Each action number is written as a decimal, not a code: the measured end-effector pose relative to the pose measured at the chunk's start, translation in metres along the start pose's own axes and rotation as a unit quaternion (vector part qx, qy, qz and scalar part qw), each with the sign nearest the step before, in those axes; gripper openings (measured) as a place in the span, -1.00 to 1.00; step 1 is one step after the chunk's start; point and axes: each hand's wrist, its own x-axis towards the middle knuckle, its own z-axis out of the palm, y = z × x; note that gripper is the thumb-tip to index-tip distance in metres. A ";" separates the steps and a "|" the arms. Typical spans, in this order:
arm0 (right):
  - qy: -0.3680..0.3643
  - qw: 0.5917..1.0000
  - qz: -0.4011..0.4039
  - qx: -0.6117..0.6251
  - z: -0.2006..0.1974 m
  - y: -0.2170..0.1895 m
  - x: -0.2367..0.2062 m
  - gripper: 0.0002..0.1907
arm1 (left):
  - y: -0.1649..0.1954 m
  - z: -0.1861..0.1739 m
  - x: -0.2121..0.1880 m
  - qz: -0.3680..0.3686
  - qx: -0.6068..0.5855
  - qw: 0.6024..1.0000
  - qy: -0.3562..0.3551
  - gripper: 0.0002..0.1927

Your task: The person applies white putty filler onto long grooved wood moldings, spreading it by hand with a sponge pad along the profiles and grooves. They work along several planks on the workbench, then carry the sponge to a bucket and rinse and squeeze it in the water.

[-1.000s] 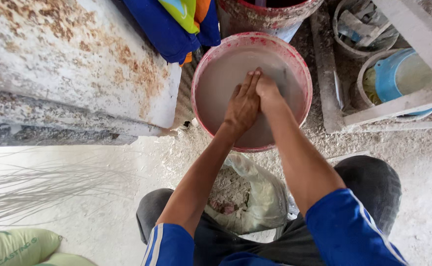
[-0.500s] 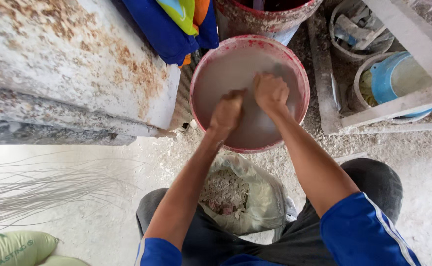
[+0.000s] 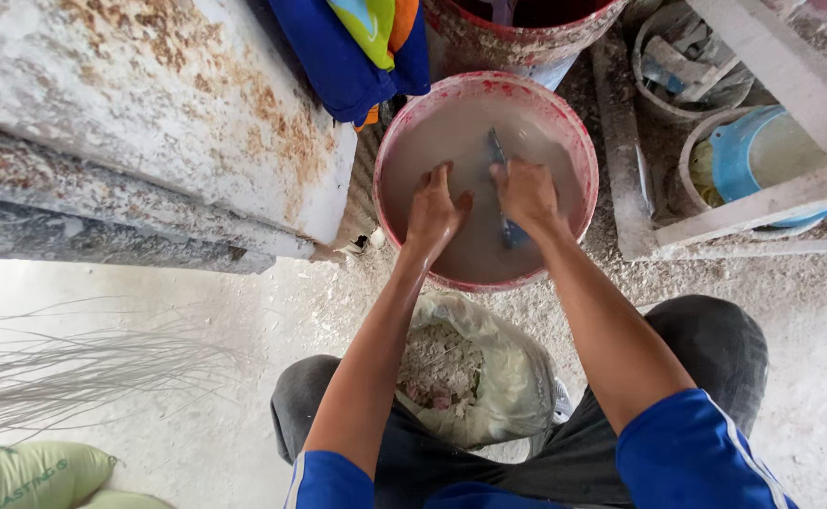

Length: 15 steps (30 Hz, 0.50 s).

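Right hand: I am closing it around a thin dark-blue tool that is lying half sunk in cloudy grey water; its far end is pointing toward the far rim, its near end is showing below my wrist.

Left hand: I am resting it, fingers spread and holding nothing, in the same water, just beside the right hand, toward the left rim.

Round red-rimmed plastic basin: it is holding the water and both hands, and is sitting on the gritty pale floor in front of my knees.

Clear plastic bag of greyish powder lumps: it is sitting open between my knees, against the near rim of the basin.

Rust-stained white slab: it is lying left of the basin.

Blue cloth with green and orange patches: it is hanging at the far left of the basin.

Second red-stained bucket: it is standing behind the far rim.

White frame: it is standing right of the basin, over pale tubs.
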 end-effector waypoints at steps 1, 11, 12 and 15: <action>0.005 1.000 -0.013 0.009 -0.003 0.001 -0.003 -0.64 | 0.002 -0.002 0.004 0.035 0.028 0.999 -0.008 -0.18; -0.007 0.967 -0.069 0.245 -0.028 0.005 0.013 -0.67 | 0.027 -0.025 0.040 -0.040 0.003 0.992 -0.123 -0.40; -0.013 0.976 -0.054 0.210 -0.024 0.001 0.013 -0.64 | 0.026 -0.025 0.041 -0.058 -0.021 0.992 -0.106 -0.47; -0.009 0.994 -0.025 0.106 -0.010 -0.014 0.014 -0.54 | 0.018 -0.021 0.043 -0.065 0.168 0.983 -0.048 -0.46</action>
